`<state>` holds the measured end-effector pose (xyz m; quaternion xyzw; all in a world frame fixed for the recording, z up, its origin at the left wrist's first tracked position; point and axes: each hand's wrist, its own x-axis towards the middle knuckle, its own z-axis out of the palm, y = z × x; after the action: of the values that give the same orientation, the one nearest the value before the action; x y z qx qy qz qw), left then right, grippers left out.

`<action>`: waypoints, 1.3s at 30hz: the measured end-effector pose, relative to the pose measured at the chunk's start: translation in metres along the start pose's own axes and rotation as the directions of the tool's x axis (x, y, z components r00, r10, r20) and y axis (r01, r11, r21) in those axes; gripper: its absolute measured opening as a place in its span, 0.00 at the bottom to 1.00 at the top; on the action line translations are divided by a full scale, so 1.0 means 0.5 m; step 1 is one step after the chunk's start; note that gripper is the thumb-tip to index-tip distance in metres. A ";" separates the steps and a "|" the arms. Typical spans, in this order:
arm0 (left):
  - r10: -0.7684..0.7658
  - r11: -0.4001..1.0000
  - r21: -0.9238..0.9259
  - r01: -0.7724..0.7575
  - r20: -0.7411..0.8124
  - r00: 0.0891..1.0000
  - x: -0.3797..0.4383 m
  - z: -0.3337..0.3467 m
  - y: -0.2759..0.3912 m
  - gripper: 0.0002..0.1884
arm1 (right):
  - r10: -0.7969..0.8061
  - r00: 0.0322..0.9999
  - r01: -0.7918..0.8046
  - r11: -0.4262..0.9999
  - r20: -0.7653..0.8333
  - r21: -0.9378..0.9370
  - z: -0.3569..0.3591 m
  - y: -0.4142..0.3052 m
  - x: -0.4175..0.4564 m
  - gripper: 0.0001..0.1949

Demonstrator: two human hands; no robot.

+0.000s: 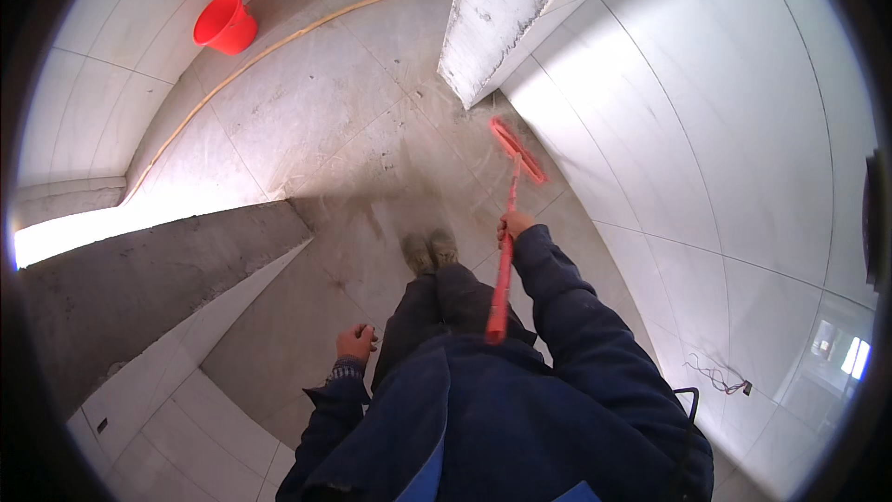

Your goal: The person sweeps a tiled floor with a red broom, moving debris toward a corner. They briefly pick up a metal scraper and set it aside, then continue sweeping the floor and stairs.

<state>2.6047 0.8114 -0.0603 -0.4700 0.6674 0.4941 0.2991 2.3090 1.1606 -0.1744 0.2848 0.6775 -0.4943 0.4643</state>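
Note:
My right hand [514, 225] is closed around the red handle of a broom [503, 279]. The handle's upper end comes near the front of my dark blue jacket. At its far end the broom's red head with bristles [519, 150] is down at the tiled floor, close to the foot of the white tiled wall. My left hand [357, 343] hangs beside my left thigh with its fingers curled and nothing seen in it.
A red bucket [226, 23] stands by the far left wall. A long tan strip [306, 29] curves across the dusty floor [334, 118]. Rough wall ends jut in at top [509, 7] and left [160, 279]. Loose wires [725, 382] stick out of the right wall.

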 end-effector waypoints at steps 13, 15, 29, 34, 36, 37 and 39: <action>0.379 0.902 0.172 -0.396 0.123 0.917 0.032 -0.006 0.196 0.19 | -0.205 0.968 0.167 0.957 -0.146 -0.239 -0.045 -0.078 -0.048 0.14; 0.491 0.822 0.203 -0.532 0.220 0.843 -0.020 0.015 0.281 0.24 | -0.344 0.931 0.221 0.796 -0.122 -0.563 -0.038 -0.086 -0.005 0.16; 0.946 0.231 -0.103 -0.967 0.257 0.199 -0.182 0.155 0.656 0.12 | -0.116 0.985 0.170 0.811 -0.130 0.560 0.016 -0.161 -0.031 0.07; 0.893 0.447 -0.099 -0.889 0.107 0.437 -0.155 0.201 0.671 0.07 | -0.451 0.890 0.385 0.671 0.063 -0.634 0.018 -0.231 0.061 0.12; 0.818 0.569 -0.128 -0.812 -0.015 0.575 -0.164 0.209 0.669 0.05 | -0.423 0.887 0.404 0.520 0.183 -0.753 0.045 -0.245 0.070 0.13; 0.814 0.576 -0.104 -0.811 -0.019 0.581 -0.177 0.210 0.665 0.04 | -0.477 0.854 0.433 0.432 0.207 -0.791 0.056 -0.241 0.060 0.13; 0.815 0.575 -0.048 -0.817 -0.054 0.577 -0.213 0.201 0.656 0.07 | -0.545 0.783 0.446 0.156 0.300 -0.881 0.082 -0.228 0.025 0.13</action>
<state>2.3358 0.9642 0.1224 -0.1265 0.7955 0.5925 0.0136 2.2216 1.0815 -0.1429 -0.2438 0.9052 -0.1337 0.3213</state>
